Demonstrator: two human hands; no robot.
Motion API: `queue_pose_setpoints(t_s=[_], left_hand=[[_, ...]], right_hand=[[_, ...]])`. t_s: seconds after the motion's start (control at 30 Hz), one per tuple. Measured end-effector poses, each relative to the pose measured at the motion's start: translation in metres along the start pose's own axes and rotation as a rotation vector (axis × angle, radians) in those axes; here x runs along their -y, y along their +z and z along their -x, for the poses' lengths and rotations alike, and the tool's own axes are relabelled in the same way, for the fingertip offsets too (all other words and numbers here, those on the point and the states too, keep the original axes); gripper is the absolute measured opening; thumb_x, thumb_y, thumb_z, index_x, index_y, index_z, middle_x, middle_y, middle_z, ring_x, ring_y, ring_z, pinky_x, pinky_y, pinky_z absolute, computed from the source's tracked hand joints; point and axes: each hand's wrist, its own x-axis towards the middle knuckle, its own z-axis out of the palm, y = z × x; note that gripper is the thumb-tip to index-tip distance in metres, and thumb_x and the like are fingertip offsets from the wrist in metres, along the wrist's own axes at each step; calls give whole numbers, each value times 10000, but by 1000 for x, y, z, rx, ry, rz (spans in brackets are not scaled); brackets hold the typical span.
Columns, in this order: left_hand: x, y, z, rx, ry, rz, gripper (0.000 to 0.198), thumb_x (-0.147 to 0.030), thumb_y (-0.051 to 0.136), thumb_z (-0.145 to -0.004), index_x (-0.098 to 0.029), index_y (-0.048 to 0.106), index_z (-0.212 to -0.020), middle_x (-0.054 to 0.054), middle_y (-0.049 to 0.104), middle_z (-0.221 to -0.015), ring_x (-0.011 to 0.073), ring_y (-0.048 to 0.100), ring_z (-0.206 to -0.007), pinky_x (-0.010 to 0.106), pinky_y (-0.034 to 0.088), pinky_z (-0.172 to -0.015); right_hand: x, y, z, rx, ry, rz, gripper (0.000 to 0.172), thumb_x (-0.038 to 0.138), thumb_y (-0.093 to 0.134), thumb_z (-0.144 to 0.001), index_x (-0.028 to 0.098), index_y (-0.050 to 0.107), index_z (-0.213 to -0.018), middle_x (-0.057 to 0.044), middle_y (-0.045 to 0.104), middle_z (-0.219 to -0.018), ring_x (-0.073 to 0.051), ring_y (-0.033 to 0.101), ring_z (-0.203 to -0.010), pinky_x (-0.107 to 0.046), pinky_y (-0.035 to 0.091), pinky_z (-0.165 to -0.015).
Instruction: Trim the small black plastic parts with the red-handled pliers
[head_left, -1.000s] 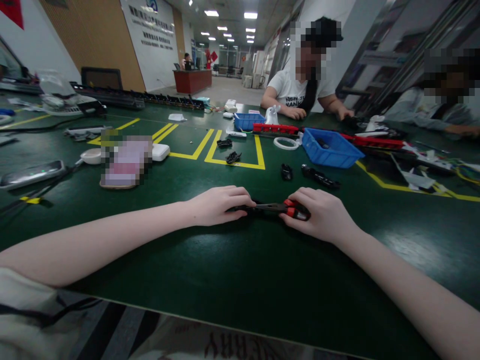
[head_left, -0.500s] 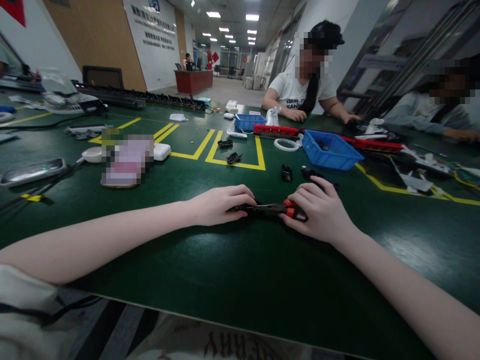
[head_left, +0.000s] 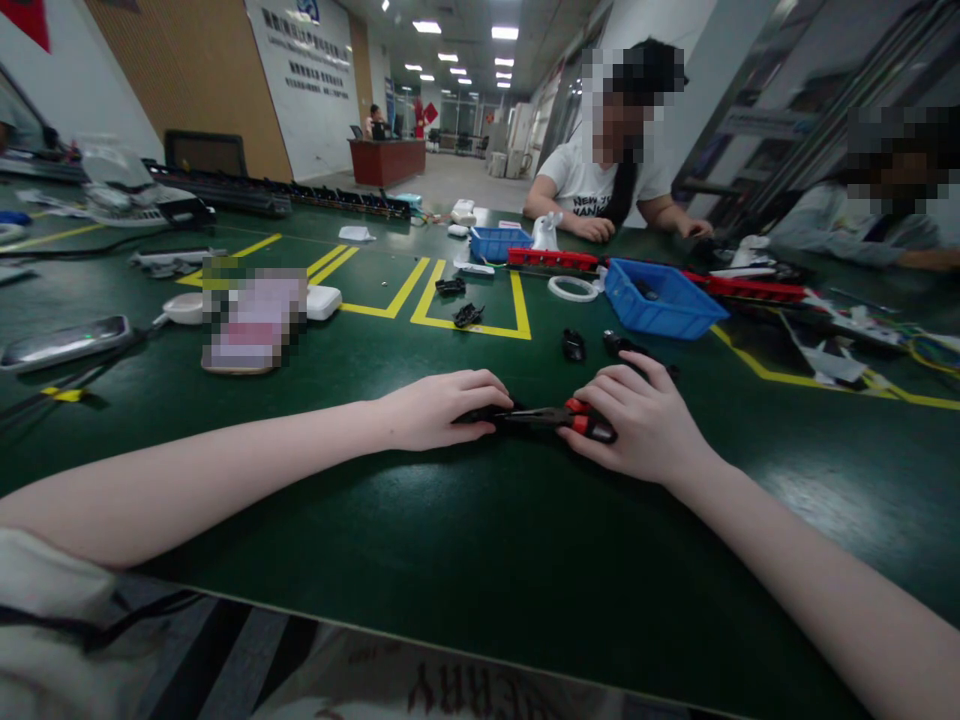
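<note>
Red-and-black handles of needle-nose pliers (head_left: 589,424) lie within my right hand (head_left: 643,425), its fingers wrapped round them. The long narrow jaws point left and meet a small black part (head_left: 480,414), which my left hand (head_left: 441,411) pinches between thumb and fingers. Most of that part is hidden by the fingers, so its exact kind does not show. Just beyond my right hand lie two black pieces, one a small rounded black part (head_left: 574,345). Farther off, a black clip-like piece (head_left: 468,316) rests inside a yellow-taped outline.
A blue bin (head_left: 664,305) stands at the right behind my right hand, beside a white ring (head_left: 573,289). A phone (head_left: 256,322) and a white case (head_left: 324,303) lie to the left. Across the green table (head_left: 480,560) sits a person (head_left: 611,180), another at far right.
Both hands and the pliers stay almost exactly in place. Across the table, the seated person's hand at the right has shifted slightly.
</note>
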Motion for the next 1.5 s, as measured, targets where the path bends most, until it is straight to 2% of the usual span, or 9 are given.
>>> queue_pose_setpoints(t_s=[0.23, 0.37, 0.57, 0.77, 0.87, 1.2, 1.33, 1.5], left_hand=[[5, 2, 1, 10, -21, 5, 295, -224, 586, -917, -162, 562, -1204, 112, 575, -1260, 223, 572, -1145, 384, 499, -966], [7, 2, 1, 16, 7, -1, 224, -223, 582, -920, -156, 607, -1132, 114, 567, -1275, 226, 565, -1153, 390, 494, -975], [6, 2, 1, 14, 11, -1, 216, -225, 568, -930, -157, 619, -1128, 112, 568, -1260, 226, 564, -1141, 394, 497, -970], [6, 2, 1, 13, 5, 4, 219, -220, 572, -927, -154, 620, -1131, 114, 572, -1256, 225, 562, -1138, 401, 499, -963], [7, 3, 1, 7, 14, 14, 215, -215, 576, -924, -152, 625, -1123, 118, 576, -1248, 224, 562, -1136, 400, 497, -963], [5, 2, 0, 9, -5, 27, 216, -224, 578, -921, -151, 621, -1120, 115, 586, -1233, 217, 569, -1122, 386, 497, -963], [3, 1, 0, 9, -31, 25, 253, -221, 574, -921, -147, 591, -1163, 114, 601, -1203, 215, 573, -1103, 386, 498, -954], [4, 2, 0, 5, -9, -1, 194, -219, 564, -926, -145, 619, -1097, 120, 593, -1218, 223, 573, -1104, 392, 500, -944]], right_hand=[[-6, 0, 5, -37, 60, -71, 281, 445, 598, -831, 172, 634, -887, -72, 702, -843, -242, 642, -844, -478, 402, -982], [-5, 1, 5, -22, 58, -95, 286, 446, 605, -828, 171, 632, -902, -70, 703, -852, -237, 647, -841, -473, 402, -981], [1, 1, 2, -2, 50, -105, 282, 450, 597, -832, 174, 633, -880, -63, 698, -835, -228, 639, -818, -464, 409, -965], [-1, 0, 2, 47, 64, -101, 301, 453, 585, -847, 156, 636, -850, -76, 688, -817, -225, 619, -781, -394, 446, -763], [-2, 1, 3, 57, 57, -86, 316, 461, 591, -841, 149, 637, -845, -85, 682, -815, -228, 614, -774, -377, 439, -711], [-3, 1, 4, 0, 120, -119, 307, 458, 602, -845, 160, 638, -907, -95, 689, -888, -232, 619, -827, -351, 463, -697], [-3, 1, 4, 9, 114, -124, 312, 468, 604, -841, 165, 641, -909, -95, 694, -896, -239, 624, -834, -362, 470, -715], [0, 1, 3, 33, 111, -143, 297, 458, 597, -845, 172, 646, -908, -98, 703, -913, -238, 625, -837, -371, 466, -723]])
